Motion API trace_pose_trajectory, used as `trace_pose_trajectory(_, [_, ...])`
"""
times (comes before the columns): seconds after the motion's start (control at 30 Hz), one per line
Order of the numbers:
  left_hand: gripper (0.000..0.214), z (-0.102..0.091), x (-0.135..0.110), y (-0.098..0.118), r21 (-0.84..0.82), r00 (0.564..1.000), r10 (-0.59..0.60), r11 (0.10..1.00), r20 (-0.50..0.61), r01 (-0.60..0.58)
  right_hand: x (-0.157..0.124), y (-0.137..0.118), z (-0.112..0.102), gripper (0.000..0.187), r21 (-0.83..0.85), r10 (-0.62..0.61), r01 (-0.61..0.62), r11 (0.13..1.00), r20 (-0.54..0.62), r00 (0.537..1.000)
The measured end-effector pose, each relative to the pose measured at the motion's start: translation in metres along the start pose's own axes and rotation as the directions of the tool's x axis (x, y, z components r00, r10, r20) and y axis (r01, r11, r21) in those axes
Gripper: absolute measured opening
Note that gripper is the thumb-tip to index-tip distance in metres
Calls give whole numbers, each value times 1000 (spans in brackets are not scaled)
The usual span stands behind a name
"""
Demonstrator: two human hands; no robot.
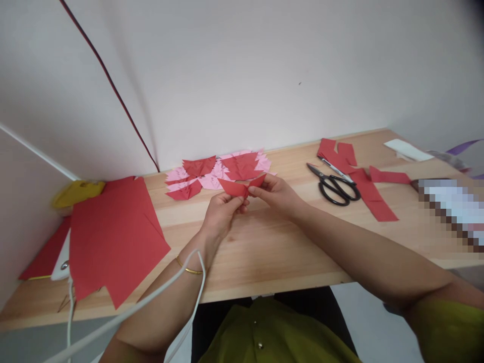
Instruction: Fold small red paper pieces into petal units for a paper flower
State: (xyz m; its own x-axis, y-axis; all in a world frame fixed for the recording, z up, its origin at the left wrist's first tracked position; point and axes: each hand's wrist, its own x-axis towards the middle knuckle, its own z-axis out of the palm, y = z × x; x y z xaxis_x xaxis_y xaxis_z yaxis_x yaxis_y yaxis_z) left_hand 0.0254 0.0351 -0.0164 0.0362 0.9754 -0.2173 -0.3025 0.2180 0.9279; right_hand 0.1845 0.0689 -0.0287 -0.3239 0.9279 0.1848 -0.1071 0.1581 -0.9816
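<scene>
Between my hands is a folded red paper piece (235,188), held up a little above the wooden table. My left hand (225,209) pinches its lower middle, with a gold bangle on that wrist. My right hand (275,194) grips the right part between thumb and fingers. Just behind them, several folded red papers (242,165) and pink papers (212,180) with jagged edges lie in a group against the wall. My fingers partly cover the piece, so its exact folds are hard to make out.
Black-handled scissors (333,186), a pen (336,169) and red paper scraps (372,196) lie to the right, near a blurred phone-like device (454,201). Large red sheets (113,232) cover the left side by a yellow object (77,194). A white cable (151,297) crosses in front of my left forearm.
</scene>
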Motion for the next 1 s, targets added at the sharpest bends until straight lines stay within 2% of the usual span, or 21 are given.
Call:
trace_pose_trajectory(0.2, [17, -4, 2, 0, 16, 1000, -19, 1000, 8, 19, 2, -6, -3, 22, 20, -93, 92, 996, 96, 991])
trace_pose_trajectory(0.3, [15, -5, 3, -1, 43, 1000, 4, 999, 12, -4, 2, -10, -4, 20, 13, -101, 100, 995, 131, 986])
trace_pose_trajectory(0.6, [12, 0, 0, 1, 82, 999, 29, 996, -32, -26, 2, -3, -2, 14, 32, -95, 93, 995, 64, 993])
trace_pose_trajectory(0.8, [19, 0, -1, -3, 144, 995, 101, 984, 2, -101, 3, 2, -2, 16, 54, -71, 70, 996, 22, 997])
trace_pose_trajectory(1.0, [19, -1, 1, -7, 165, 993, 120, 979, -12, -117, 1, 1, 0, 19, 63, -54, 52, 997, 34, 998])
